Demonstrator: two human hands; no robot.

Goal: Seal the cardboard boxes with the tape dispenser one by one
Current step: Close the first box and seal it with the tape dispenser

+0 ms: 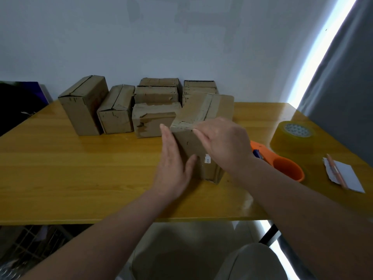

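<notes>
Head view: cardboard box [188,145] between both hands [173,160] [224,144]

tape dispenser [286,168]: left part hidden behind right hand [224,142]
box label [207,159]: print too small to read
dark object [18,104]: cut by left edge

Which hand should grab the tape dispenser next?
Probably right. The right hand rests on the box beside the orange tape dispenser; the left hand lies flat against the box's opposite side, steadying it.
</notes>
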